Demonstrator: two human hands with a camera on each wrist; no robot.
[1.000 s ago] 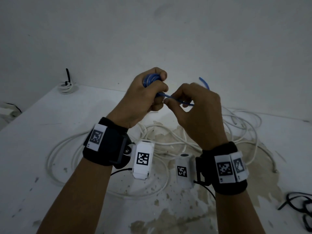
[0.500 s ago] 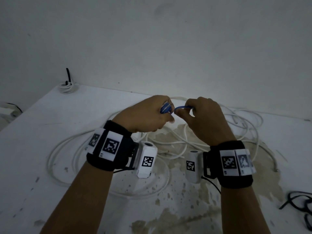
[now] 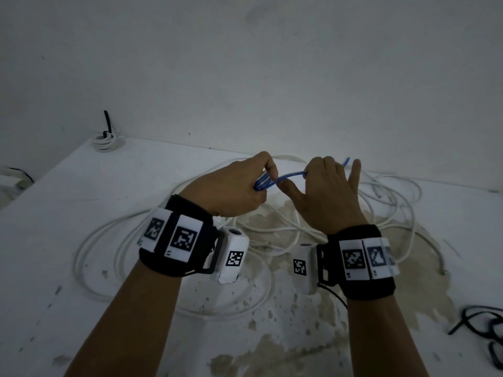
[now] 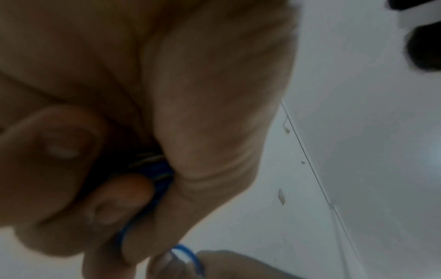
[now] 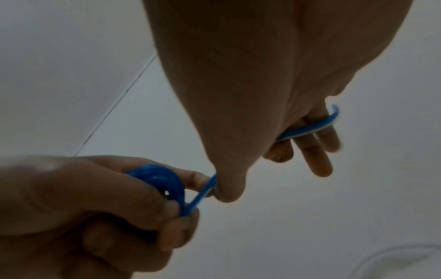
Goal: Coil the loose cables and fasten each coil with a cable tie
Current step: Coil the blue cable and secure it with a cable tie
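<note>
My left hand (image 3: 239, 186) grips a small coil of thin blue cable (image 3: 262, 183) above the white table; in the right wrist view the blue coil (image 5: 158, 179) sits between its curled fingers. A loose blue strand (image 3: 292, 176) runs from the coil to my right hand (image 3: 324, 186), which pinches it near the thumb (image 5: 227, 190). The free blue end (image 5: 317, 125) passes over the right fingers and sticks out beyond them (image 3: 347, 161). The right little finger points up. In the left wrist view the blue cable (image 4: 155, 169) shows between thumb and fingers, blurred.
A long loose white cable (image 3: 114, 240) sprawls in wide loops on the stained white table (image 3: 54, 200) under both hands. A tied white coil (image 3: 104, 140) lies at the far left corner. A black cable (image 3: 487, 325) lies at the right edge. The wall stands close behind.
Both hands dropped from chest height toward the table. The right hand has slid right along the blue strand, so more strand now shows between the hands.
</note>
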